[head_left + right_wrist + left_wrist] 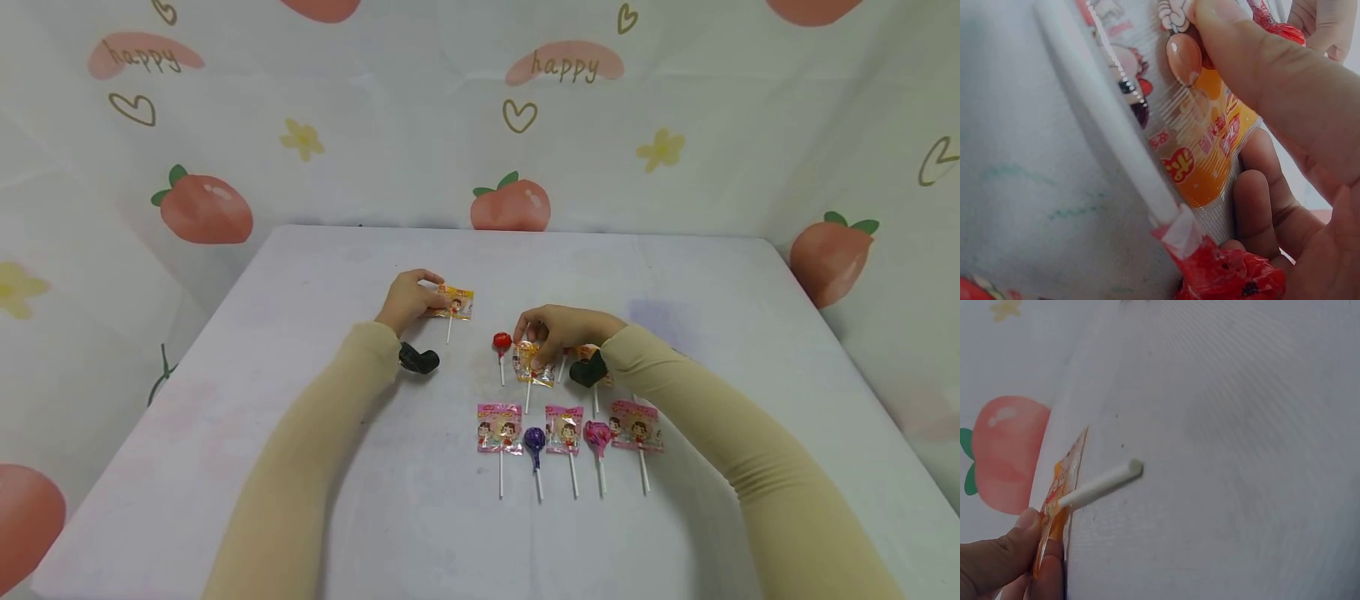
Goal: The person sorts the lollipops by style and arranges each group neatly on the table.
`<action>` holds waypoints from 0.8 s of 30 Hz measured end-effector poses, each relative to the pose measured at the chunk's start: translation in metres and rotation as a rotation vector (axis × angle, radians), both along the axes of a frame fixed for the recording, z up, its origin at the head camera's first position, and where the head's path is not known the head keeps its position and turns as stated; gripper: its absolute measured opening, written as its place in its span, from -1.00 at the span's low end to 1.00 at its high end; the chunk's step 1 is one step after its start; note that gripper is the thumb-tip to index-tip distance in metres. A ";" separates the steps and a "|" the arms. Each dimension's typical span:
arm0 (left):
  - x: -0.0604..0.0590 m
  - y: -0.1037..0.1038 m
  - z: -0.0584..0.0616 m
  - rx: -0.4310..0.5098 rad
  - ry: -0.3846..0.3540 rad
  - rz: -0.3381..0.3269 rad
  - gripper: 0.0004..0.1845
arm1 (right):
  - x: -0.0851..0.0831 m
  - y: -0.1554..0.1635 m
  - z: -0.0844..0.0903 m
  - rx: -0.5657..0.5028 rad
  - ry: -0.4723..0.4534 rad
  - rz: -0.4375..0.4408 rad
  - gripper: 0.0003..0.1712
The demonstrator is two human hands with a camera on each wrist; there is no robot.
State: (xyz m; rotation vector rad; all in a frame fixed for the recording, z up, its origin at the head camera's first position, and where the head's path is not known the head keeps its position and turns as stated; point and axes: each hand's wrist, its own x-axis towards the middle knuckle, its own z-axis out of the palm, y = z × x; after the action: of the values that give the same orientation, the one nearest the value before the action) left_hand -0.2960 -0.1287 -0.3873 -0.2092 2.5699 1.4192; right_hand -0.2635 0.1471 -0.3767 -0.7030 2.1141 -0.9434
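My left hand (pixel 408 297) pinches an orange-wrapped flat lollipop (pixel 461 303) between thumb and fingers. In the left wrist view its white stick (pixel 1104 485) points away from the packet. Further right, my right hand (pixel 568 326) grips another orange-wrapped lollipop (pixel 524 364); the right wrist view has the thumb on top of its packet (pixel 1210 150) and curled fingers at its edge. A red round lollipop (pixel 502 341) lies just left of that hand. One more red-wrapped lollipop (pixel 1229 272) shows close to the fingers. Under the right wrist, an orange packet (pixel 606 377) is partly hidden.
Nearer me is a row of lollipops: pink flat packets (pixel 499 421), a purple round one (pixel 534 439) and a pink round one (pixel 597 433). All lie on a white-covered table (pixel 420 500). A printed cloth backdrop (pixel 405 125) hangs behind the table.
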 end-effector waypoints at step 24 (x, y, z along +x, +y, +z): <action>0.001 -0.003 -0.006 -0.199 0.053 -0.125 -0.82 | -0.003 0.000 -0.004 0.026 -0.016 -0.020 -0.50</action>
State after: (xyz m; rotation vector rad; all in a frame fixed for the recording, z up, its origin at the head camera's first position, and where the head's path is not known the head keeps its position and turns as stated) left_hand -0.2947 -0.1315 -0.3928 -0.0390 2.7142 1.1409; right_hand -0.2665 0.1471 -0.3805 -0.6604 2.1187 -0.9271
